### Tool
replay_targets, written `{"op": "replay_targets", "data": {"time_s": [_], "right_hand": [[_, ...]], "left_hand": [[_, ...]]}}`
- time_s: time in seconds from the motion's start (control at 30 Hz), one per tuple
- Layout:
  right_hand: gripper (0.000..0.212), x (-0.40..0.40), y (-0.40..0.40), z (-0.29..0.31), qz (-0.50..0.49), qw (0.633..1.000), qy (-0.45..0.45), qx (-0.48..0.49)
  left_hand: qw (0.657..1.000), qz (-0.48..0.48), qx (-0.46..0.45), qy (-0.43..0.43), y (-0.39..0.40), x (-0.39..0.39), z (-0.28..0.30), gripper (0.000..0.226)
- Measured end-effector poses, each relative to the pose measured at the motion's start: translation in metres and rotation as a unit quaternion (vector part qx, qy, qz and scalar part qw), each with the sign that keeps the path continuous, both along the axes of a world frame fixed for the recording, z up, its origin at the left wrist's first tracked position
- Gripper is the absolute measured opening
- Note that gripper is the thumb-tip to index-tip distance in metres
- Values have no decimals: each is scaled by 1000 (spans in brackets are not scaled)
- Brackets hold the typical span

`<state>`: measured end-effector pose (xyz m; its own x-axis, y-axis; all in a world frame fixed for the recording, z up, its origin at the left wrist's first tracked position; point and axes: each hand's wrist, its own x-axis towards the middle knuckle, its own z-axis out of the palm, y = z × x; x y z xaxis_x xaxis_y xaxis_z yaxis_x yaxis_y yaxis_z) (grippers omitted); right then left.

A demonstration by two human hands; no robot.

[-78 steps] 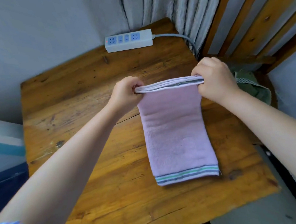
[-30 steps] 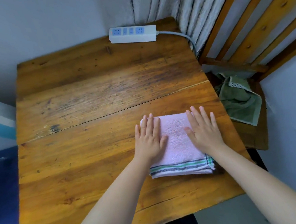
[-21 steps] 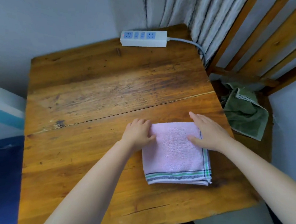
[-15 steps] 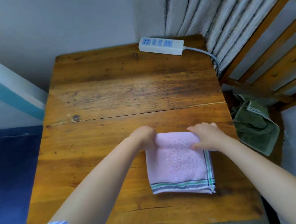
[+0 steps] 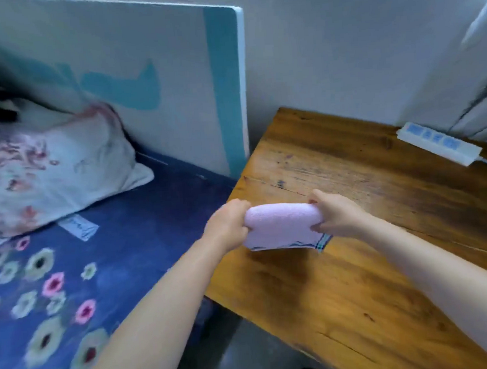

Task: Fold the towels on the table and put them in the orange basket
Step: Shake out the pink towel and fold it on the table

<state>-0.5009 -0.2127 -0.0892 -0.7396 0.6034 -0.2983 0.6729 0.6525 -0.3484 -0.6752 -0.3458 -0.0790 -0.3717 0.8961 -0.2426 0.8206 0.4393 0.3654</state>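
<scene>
change: pink towel (image 5: 282,224) lifted off table (image 5: 386,260), now folded | left hand (image 5: 228,228) and right hand (image 5: 337,218) grip its ends | next: orange basket (not in view)

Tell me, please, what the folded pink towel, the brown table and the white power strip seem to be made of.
Folded pink towel: soft terry cloth, probably cotton; fuzzy matte nap, and it bulges between the left hand and right hand.
Brown table: solid wood planks, likely varnished; visible grain, dark cracks and a slight sheen.
White power strip: smooth moulded plastic, with light blue socket faces.
</scene>
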Motion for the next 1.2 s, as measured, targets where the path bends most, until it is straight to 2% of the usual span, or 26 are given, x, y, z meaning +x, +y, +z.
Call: {"op": "replay_targets", "data": {"time_s": [0.13, 0.23, 0.37, 0.57, 0.77, 0.9, 1.03, 1.13, 1.2], "right_hand": [[39, -94, -58, 48, 90, 990, 96, 52], [40, -156, -127, 77, 152, 973, 164, 51], [45, -217, -221, 98, 227, 950, 206, 54], [55, -282, -339, 115, 303, 920, 248, 12], [52, -354, -453, 119, 405, 876, 259, -35], [56, -400, -495, 113, 435, 865, 240, -70], [61, -452, -526, 107, 425, 863, 246, -117], [60, -507, -546, 99, 393, 872, 240, -164], [59, -548, -562, 94, 364, 876, 234, -212]], "left_hand": [[990, 113, 88, 12, -87, -72, 46, 22], [972, 189, 133, 31, -176, -120, 72, 25], [948, 268, 166, 53, -288, -160, 90, 32], [909, 364, 199, 33, -432, -187, 106, 37], [835, 492, 245, 26, -556, -210, 105, 40], [790, 551, 267, -2, -595, -230, 98, 35], [747, 600, 287, -13, -625, -266, 88, 35], [702, 644, 302, -36, -647, -309, 82, 41], [674, 665, 319, -50, -662, -344, 81, 35]]}}
